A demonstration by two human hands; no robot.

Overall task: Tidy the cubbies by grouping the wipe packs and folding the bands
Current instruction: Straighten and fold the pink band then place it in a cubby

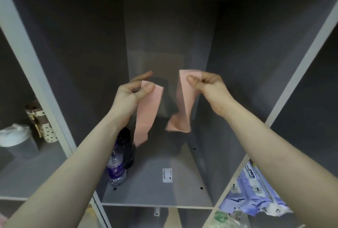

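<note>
A pale pink band hangs in front of the grey middle cubby. My left hand pinches one end of it between thumb and fingers, and that end dangles down past the bottles. My right hand pinches the other end, which drops and bunches into a crumpled fold lower down. Whether the two hanging parts join is hidden in the dark between them. Purple and white wipe packs lie stacked in the cubby at the lower right.
A clear water bottle with a purple label and a dark bottle stand at the middle cubby's left wall. The left cubby holds a white bag and a dotted pouch. A green-printed plastic bag sits below.
</note>
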